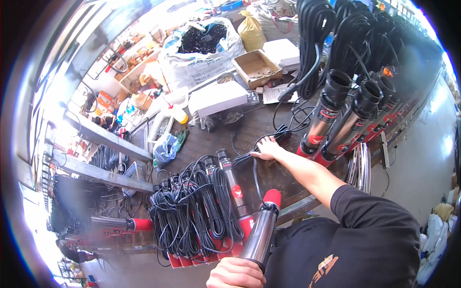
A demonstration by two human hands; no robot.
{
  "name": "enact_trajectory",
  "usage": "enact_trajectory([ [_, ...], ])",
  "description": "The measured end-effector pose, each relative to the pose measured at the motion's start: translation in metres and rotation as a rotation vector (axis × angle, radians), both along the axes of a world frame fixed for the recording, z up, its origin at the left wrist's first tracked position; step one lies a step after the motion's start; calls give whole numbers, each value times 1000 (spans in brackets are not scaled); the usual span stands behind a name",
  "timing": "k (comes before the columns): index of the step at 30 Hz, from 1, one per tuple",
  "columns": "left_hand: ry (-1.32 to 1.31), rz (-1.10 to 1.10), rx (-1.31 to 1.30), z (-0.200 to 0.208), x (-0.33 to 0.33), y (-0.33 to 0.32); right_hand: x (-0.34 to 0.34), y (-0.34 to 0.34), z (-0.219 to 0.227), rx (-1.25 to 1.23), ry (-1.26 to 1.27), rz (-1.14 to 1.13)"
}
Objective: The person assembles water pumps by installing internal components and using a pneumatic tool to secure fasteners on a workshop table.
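Note:
My left hand (pixel 236 274) is closed round the lower end of a steel submersible pump (pixel 261 230), which tilts up from the bottom edge and has a red cap at its far end. A black cable (pixel 256 177) runs from beside that cap up to the bench. There my right hand (pixel 268 148) grips a looped bundle of black cable (pixel 282 134), its fingers partly hidden among the strands. Left of the held pump, several pumps (pixel 230 175) lie side by side, with coiled black cables (pixel 194 216) over them.
More pumps stand upright (pixel 324 113) at the right, with hanging cable coils (pixel 314 43) behind. Across the dark workbench (pixel 206 139) are a white box (pixel 218 98), an open carton (pixel 257 69), a yellow-tipped bottle (pixel 180 115) and a blue plastic bag (pixel 165 150). A large white sack (pixel 206 65) stands beyond.

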State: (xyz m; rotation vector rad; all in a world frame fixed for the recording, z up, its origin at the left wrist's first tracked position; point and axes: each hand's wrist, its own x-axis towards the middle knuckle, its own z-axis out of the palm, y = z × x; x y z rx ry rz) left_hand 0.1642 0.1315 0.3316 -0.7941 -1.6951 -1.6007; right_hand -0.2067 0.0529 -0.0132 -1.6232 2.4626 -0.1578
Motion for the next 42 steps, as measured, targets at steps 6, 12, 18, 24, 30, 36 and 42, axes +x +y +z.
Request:
enact_trajectory([
  [6,-3,3,45,-1,5,-10,-1,22,9,-35,65,253],
  [12,1,78,118,-8,22,-31,112,68,81,-218,-606,206],
  [18,94,7,252,-40,29,-87,152,136,36,-501,-882,270],
  [24,91,100,210,-66,82,-126,158,145,-48,-802,-628,-187],
  [30,35,715,339,-46,49,-17,181,122,5,-518,-2624,-1507],
  [36,85,607,-184,-15,-26,102,191,140,-23,-814,-2788,-1091],
  [42,48,549,-223,-6,-54,173,198,226,50,-176,-2708,-1402],
])
